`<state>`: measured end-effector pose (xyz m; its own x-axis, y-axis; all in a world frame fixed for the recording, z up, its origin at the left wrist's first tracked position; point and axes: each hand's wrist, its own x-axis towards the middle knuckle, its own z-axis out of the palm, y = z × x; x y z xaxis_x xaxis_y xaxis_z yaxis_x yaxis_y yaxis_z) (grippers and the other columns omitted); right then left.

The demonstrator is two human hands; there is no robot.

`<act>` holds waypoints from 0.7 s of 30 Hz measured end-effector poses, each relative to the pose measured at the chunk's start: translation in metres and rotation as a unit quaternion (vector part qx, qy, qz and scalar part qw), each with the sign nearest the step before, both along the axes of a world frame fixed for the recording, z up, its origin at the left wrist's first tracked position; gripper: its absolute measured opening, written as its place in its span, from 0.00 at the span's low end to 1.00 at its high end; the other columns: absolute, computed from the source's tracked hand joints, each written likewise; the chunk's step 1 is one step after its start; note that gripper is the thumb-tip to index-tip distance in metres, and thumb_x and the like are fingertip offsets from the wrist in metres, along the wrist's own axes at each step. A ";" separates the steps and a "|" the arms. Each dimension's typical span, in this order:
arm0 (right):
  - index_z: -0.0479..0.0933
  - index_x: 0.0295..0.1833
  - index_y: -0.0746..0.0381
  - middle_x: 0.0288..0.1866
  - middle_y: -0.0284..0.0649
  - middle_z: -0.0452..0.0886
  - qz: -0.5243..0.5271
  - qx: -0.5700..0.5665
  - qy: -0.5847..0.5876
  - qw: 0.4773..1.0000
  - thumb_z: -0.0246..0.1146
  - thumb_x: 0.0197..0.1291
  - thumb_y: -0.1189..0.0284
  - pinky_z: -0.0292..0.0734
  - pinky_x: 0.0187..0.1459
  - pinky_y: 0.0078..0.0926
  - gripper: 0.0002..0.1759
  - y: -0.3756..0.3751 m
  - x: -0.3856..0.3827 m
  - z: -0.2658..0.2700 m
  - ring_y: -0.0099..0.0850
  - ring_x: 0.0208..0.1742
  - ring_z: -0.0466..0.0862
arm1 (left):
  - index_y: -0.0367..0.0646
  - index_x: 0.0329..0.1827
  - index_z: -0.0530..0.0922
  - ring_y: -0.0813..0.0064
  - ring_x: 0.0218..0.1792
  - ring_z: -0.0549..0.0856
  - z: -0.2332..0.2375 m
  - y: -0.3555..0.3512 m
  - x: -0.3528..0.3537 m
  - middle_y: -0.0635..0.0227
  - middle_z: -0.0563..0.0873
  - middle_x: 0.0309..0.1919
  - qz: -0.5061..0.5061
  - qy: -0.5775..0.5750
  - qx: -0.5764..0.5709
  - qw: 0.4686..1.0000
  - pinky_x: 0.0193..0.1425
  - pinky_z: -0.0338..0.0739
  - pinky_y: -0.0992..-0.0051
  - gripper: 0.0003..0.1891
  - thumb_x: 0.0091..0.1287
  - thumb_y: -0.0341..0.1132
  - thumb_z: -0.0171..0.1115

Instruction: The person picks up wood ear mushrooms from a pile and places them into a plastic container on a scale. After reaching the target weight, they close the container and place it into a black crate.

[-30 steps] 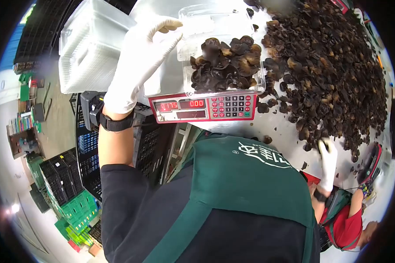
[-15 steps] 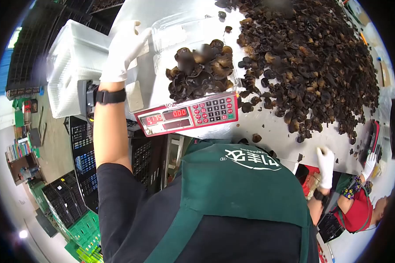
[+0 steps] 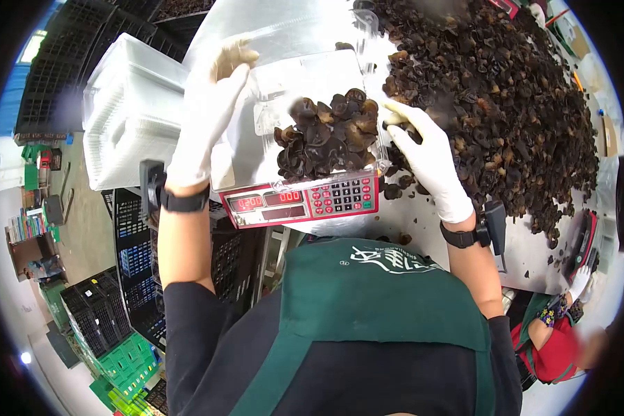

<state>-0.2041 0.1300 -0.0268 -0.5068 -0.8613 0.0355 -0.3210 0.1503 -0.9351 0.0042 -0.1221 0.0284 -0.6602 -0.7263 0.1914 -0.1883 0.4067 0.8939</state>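
Observation:
A clear plastic box [image 3: 270, 119] holding a heap of dark wood ear mushrooms [image 3: 329, 142] sits on the red-and-white digital scale [image 3: 301, 204]. Its clear lid [image 3: 312, 35] stands open at the far side. Gloved in white, my left hand [image 3: 215, 104] is at the left edge of the box and lid, fingers curled and thumb bent toward them. On the opposite side my right hand [image 3: 424, 149], also gloved, has thumb and fingers closing at the box's right rim. Glare blurs the exact contact of both hands with the thin plastic.
A large pile of loose wood ears [image 3: 492, 104] covers the table's right side. Stacked clear boxes [image 3: 128, 118] stand at left, above black crates [image 3: 132, 256]. At lower right, a co-worker in a red shirt [image 3: 555, 347] has a gloved hand [image 3: 581, 281] near another scale.
My right hand has come up from the table's near edge to the box's right side. My left hand stays at the left side. The scale's left display went from about 0.175 to 0.200.

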 end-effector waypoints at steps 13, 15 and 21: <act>0.82 0.45 0.63 0.38 0.39 0.82 -0.019 -0.073 0.203 0.976 0.70 0.59 0.77 0.78 0.46 0.24 0.09 -0.048 0.006 -0.008 0.31 0.39 0.83 | 0.39 0.69 0.78 0.75 0.57 0.84 0.006 0.041 0.023 0.61 0.88 0.57 0.023 -0.008 -0.034 0.999 0.63 0.75 0.74 0.20 0.75 0.28 0.56; 0.81 0.44 0.61 0.39 0.42 0.81 -0.020 -0.092 0.271 0.958 0.69 0.57 0.78 0.78 0.43 0.27 0.09 -0.048 0.010 -0.011 0.37 0.39 0.84 | 0.39 0.69 0.78 0.75 0.58 0.84 0.004 0.041 0.023 0.60 0.87 0.58 0.022 -0.004 -0.034 0.999 0.63 0.76 0.73 0.20 0.75 0.27 0.57; 0.84 0.46 0.59 0.41 0.43 0.86 0.046 -0.088 0.324 0.941 0.67 0.59 0.79 0.82 0.45 0.30 0.09 -0.044 0.016 -0.013 0.40 0.42 0.86 | 0.37 0.66 0.80 0.71 0.58 0.85 0.003 0.049 0.024 0.58 0.87 0.57 0.038 -0.024 -0.054 0.998 0.66 0.75 0.71 0.18 0.73 0.28 0.59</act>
<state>-0.1882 0.0863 -0.0394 -0.2527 -0.8524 0.4578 -0.8365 -0.0453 -0.5461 0.0279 -0.0729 0.0315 -0.6147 -0.7511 0.2407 -0.2632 0.4830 0.8352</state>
